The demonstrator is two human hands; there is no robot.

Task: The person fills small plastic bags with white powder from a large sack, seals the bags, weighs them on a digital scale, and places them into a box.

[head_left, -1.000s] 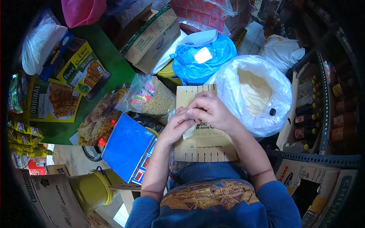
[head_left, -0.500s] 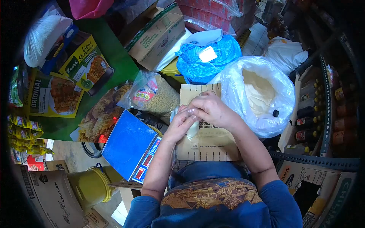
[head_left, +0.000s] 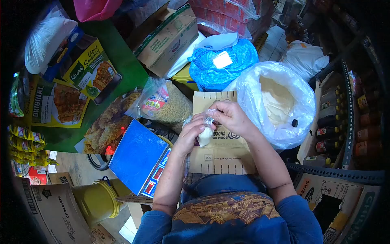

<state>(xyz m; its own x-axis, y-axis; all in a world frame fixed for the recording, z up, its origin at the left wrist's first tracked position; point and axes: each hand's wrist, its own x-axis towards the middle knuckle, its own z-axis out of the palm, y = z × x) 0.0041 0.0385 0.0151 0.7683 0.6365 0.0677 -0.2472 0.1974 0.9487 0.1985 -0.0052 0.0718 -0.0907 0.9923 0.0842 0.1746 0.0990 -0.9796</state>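
Note:
A small clear plastic bag of white powder [head_left: 205, 137] hangs between my hands, above a flattened cardboard piece [head_left: 223, 158] on my lap. My left hand [head_left: 191, 133] is closed around the side of the bag, below its neck. With a pinch, my right hand [head_left: 229, 117] holds the bag's gathered top. To the right stands a large plastic-lined sack of pale powder [head_left: 276, 97], with a black round object [head_left: 294, 122] on its liner. Left of my forearm is a blue digital scale [head_left: 138, 156] with lit red displays.
A clear bag of small tan pieces [head_left: 172, 103] lies ahead-left, beside a green table [head_left: 134, 73] with Knorr packs. Behind are a blue bag [head_left: 223, 73] and an open carton [head_left: 168, 42]. Shelved bottles [head_left: 327, 132] line the right; a yellow bucket [head_left: 93, 201] stands lower left.
My right hand has moved slightly down and right, drawing apart from the left. The bag's twisted neck now shows between them, and its filled part looks rounder and sits a little higher.

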